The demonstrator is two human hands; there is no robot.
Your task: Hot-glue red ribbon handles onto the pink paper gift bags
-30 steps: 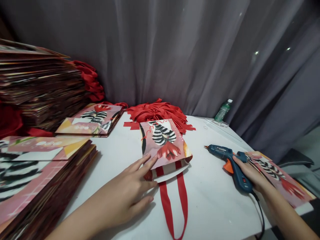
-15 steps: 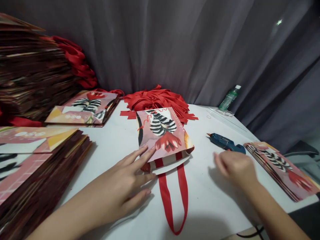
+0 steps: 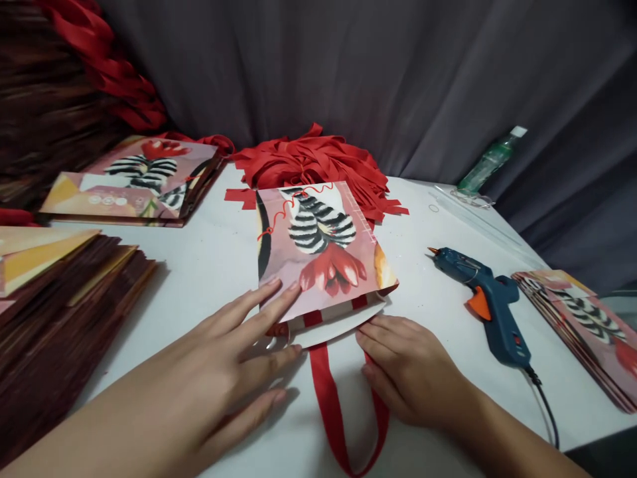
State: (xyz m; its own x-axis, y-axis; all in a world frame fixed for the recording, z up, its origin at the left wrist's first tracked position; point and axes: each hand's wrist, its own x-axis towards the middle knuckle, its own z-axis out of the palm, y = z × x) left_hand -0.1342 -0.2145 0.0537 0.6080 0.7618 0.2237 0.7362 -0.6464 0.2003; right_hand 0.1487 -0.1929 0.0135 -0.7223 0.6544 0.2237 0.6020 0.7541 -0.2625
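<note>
In the middle of the white table lies a small paper bag (image 3: 323, 232) printed with black-and-white stripes and a red flower. Its mouth is parted toward me, showing white inside. A red ribbon handle (image 3: 323, 385) loops out of the mouth toward me. My left hand (image 3: 233, 358) is open, its spread fingers resting on the bag's near left corner. At the mouth's right side, the fingers of my right hand (image 3: 408, 365) lie side by side on the lower rim and handle, thumb apart. Right of that hand, a blue glue gun (image 3: 492, 299) with an orange trigger lies on the table.
A heap of red ribbon handles (image 3: 313, 156) lies behind the bag. Folded bags (image 3: 134, 172) are stacked at left, near a thick pile (image 3: 89, 318) closer to me. More folded bags (image 3: 582, 318) lie at right. A green bottle (image 3: 490, 159) stands by the grey curtain.
My right hand has moved left from beside the glue gun to the bag's mouth. The glue gun is now fully uncovered. My left hand stays on the bag. The view has shifted.
</note>
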